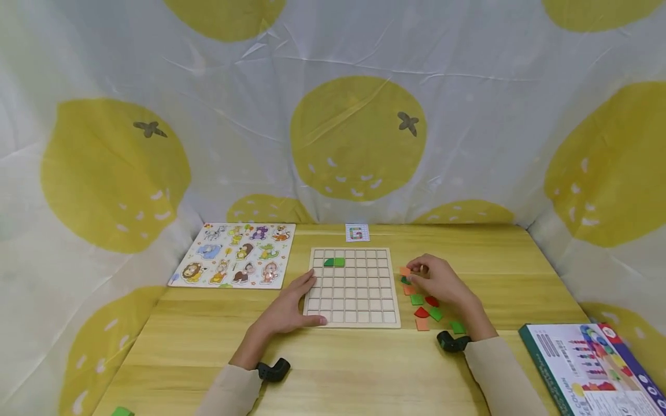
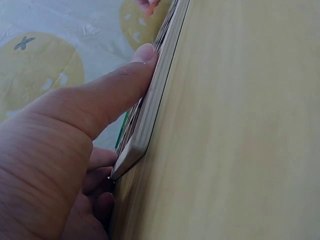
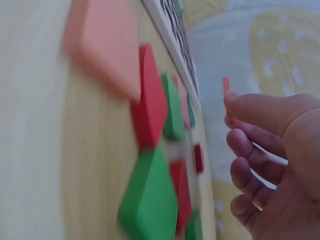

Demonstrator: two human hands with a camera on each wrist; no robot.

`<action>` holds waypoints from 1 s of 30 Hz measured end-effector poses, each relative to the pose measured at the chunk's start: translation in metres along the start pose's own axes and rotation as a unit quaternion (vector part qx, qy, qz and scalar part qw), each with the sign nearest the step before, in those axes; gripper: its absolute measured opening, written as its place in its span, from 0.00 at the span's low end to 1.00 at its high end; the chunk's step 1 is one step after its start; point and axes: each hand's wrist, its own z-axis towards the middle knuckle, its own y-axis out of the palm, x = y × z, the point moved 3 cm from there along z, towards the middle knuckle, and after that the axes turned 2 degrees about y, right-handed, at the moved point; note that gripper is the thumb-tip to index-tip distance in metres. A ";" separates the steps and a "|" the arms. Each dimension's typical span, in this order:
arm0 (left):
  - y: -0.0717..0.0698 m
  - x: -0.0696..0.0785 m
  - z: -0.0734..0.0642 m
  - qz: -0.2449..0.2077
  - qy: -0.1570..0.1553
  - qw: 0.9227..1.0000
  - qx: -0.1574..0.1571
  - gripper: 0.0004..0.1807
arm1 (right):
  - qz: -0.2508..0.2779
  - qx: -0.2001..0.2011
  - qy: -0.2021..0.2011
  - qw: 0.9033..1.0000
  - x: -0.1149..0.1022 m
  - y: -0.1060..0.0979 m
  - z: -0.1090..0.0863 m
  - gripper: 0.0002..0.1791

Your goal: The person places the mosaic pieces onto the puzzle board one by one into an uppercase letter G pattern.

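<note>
A wooden grid board (image 1: pixel 351 316) lies on the table, with a dark green quarter-round tile (image 1: pixel 329 263) and a light green square tile (image 1: pixel 339 262) in its upper left cells. My left hand (image 1: pixel 285 310) rests at the board's near left corner. Its thumb (image 2: pixel 112 92) lies straight on the near edge, and the other fingers touch the left side. Right of the board, my right hand (image 1: pixel 441 281) pinches an orange tile (image 3: pixel 226 84) between thumb and forefinger, above the table. Below it lie loose tiles, among them a red one (image 1: pixel 421 312) and a green one (image 1: pixel 458 327).
A small card with a coloured pattern (image 1: pixel 356 233) stands behind the board. An animal puzzle board (image 1: pixel 234 254) lies at the back left. A printed box (image 1: pixel 593 364) occupies the right front corner, and a green piece (image 1: pixel 122 411) the left front edge.
</note>
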 end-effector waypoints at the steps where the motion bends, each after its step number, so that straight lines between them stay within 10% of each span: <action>1: 0.000 0.000 0.000 0.000 0.000 1.000 -0.002 0.61 | -0.004 0.000 -0.006 1.000 -0.005 0.003 0.004 0.17; 30: 0.002 0.000 0.002 -0.008 -0.001 1.000 0.004 0.62 | -0.010 -0.023 -0.015 1.000 -0.064 0.077 0.092 0.15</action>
